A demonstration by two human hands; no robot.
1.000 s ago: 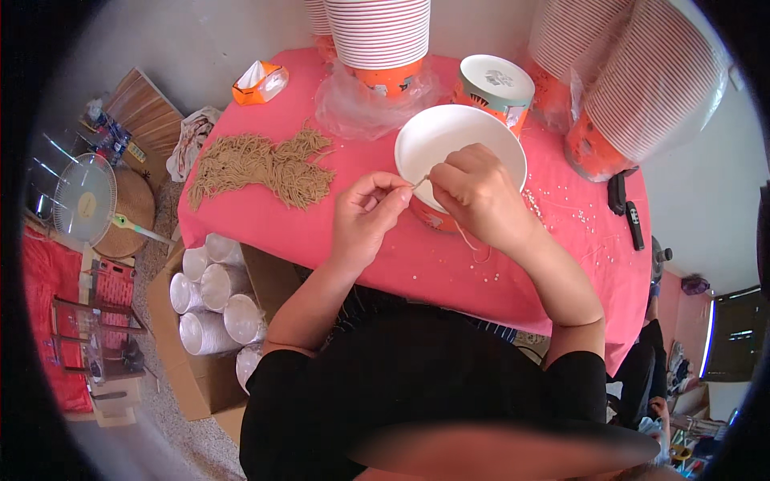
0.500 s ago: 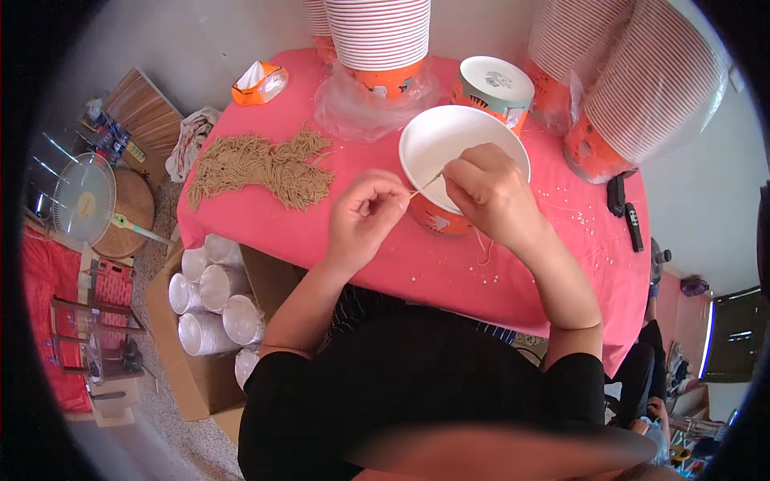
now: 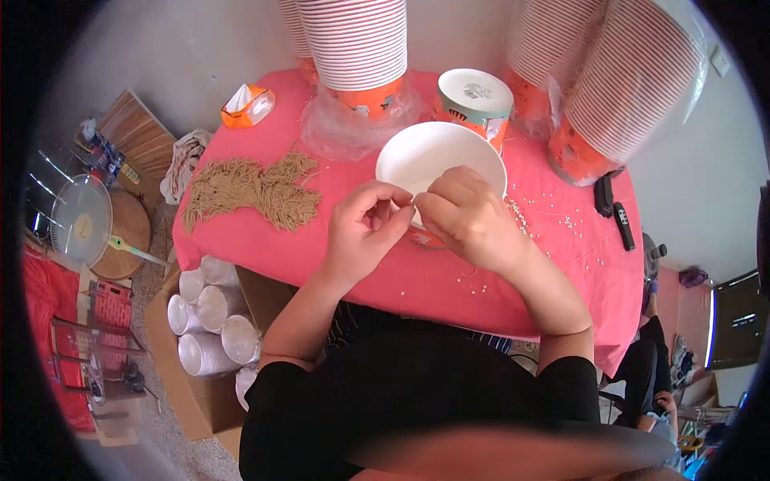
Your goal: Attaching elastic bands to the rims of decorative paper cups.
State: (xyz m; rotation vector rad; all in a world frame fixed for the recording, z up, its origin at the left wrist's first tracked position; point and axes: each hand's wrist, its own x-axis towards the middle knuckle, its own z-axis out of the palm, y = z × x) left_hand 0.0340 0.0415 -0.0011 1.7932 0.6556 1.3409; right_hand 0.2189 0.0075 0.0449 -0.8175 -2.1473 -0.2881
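Note:
My left hand (image 3: 365,232) and my right hand (image 3: 469,220) meet over the near rim of a paper bucket (image 3: 401,152), white inside and orange outside. Thumb and forefinger of each hand are pinched on a thin cord, now mostly hidden at the touching fingertips. Small white beads (image 3: 569,222) lie scattered on the table to the right. Close by my right wrist runs a dense row of beads (image 3: 517,215). A thin pinkish thread (image 3: 484,280) trails on the cloth below that hand.
The table has a pink cloth (image 3: 265,264). On it are tan cord bundles (image 3: 257,192), an orange tissue pack (image 3: 247,106), a lidded tub (image 3: 475,92), tall bucket stacks (image 3: 353,48) and a black remote-like object (image 3: 623,227). A carton (image 3: 216,401) of white cups stands lower left.
My hands have come together; the cord stretched between them is now mostly hidden. My right hand has shifted left, uncovering the row of beads. The whole view has shifted slightly.

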